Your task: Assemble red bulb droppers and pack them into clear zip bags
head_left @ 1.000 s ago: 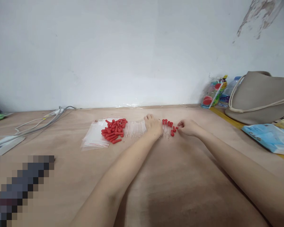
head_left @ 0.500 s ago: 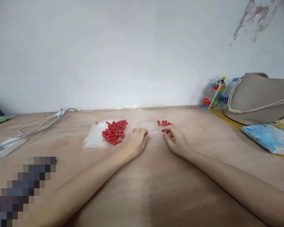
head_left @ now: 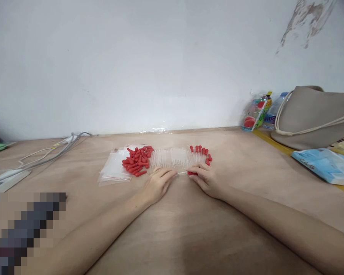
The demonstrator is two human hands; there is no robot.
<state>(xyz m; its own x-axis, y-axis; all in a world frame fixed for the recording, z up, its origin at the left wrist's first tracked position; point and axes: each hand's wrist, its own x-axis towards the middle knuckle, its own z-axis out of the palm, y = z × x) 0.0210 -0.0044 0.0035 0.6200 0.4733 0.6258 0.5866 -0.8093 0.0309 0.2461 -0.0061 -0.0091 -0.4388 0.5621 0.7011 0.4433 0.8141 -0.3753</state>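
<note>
My left hand (head_left: 158, 185) is closed around one end of a thin, clear dropper tube (head_left: 182, 173). My right hand (head_left: 208, 180) pinches a red rubber bulb (head_left: 191, 173) at the tube's other end; whether the tube is inside the bulb I cannot tell. Just beyond my hands lies a row of loose clear tubes (head_left: 166, 157). To their left is a pile of red rubber bulbs (head_left: 137, 159), partly on clear zip bags (head_left: 111, 168). Several droppers with red bulbs (head_left: 200, 148) lie fanned out behind my right hand.
A power strip (head_left: 14, 179) with cables sits at the left. Bottles (head_left: 250, 114), a grey-beige bag (head_left: 312, 116) and a blue-white packet (head_left: 318, 164) are at the right. A pale wall (head_left: 160, 68) rises behind the wooden table (head_left: 166, 233).
Both hands have come nearer to me, away from the row of tubes. The tube and the red bulb now meet end to end in front of it.
</note>
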